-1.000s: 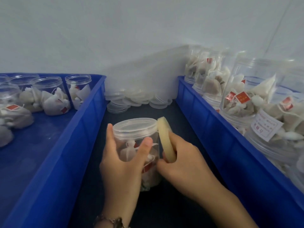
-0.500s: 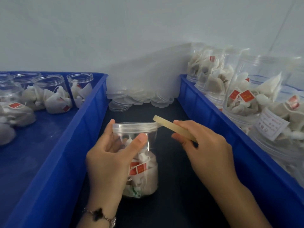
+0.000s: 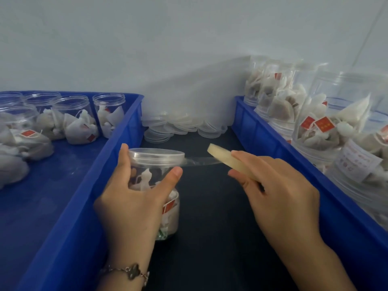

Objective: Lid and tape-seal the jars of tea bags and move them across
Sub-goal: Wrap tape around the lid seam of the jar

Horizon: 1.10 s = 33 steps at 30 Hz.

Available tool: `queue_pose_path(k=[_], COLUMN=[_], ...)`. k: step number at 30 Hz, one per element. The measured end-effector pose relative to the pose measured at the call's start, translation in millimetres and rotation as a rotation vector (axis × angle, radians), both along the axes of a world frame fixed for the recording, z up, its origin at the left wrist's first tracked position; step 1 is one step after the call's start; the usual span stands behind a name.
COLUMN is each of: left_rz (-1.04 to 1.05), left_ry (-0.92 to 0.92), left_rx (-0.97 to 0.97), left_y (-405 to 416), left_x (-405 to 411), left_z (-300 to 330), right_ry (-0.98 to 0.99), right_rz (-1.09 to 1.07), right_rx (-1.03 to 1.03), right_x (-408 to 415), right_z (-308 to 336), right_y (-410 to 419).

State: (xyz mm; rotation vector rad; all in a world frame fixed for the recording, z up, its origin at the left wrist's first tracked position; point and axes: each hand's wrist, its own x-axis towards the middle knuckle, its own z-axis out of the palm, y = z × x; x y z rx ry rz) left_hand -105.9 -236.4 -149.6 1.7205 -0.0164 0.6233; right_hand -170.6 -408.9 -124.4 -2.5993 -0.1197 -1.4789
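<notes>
A clear plastic jar (image 3: 165,208) of tea bags stands on the dark table between two blue bins, with a clear lid (image 3: 156,156) on top. My left hand (image 3: 134,198) grips the jar's body, thumb on its right side just under the lid. My right hand (image 3: 279,190) holds a flat, pale roll of tape (image 3: 228,159) to the right of the jar. A clear strip of tape (image 3: 201,161) stretches from the roll to the lid's rim.
The left blue bin (image 3: 73,206) holds several open jars of tea bags (image 3: 71,118). The right blue bin (image 3: 294,164) holds several jars of tea bags (image 3: 327,127), stacked. Loose clear lids (image 3: 178,128) lie piled at the back by the wall.
My right hand has drawn the tape roll away to the right, pulling a strip of tape out from the lid's edge. My left hand keeps its grip on the jar.
</notes>
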Motion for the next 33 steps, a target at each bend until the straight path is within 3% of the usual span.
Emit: queue_pose_path(k=[8, 17, 27, 33], left_rz=[0.034, -0.069, -0.342, -0.485], left_ry=[-0.004, 0.016, 0.151, 0.177], left_rx=[0.059, 0.157, -0.218, -0.314], left_y=[0.2, 1.5, -2.7, -3.3], left_x=[3.3, 4.2, -4.5, -9.3], left_z=[-2.6, 1.7, 5.7, 9.6], right_ry=[-0.003, 0.152, 0.224, 0.250], right_rz=[-0.005, -0.022, 0.019, -0.016], right_rx=[0.004, 0.086, 0.143, 0.119], right_x=[3.1, 17.7, 22.9, 24.7], right_z=[-5.1, -23.2, -22.8, -21.1], right_y=[1.2, -3.1, -3.0, 0.8])
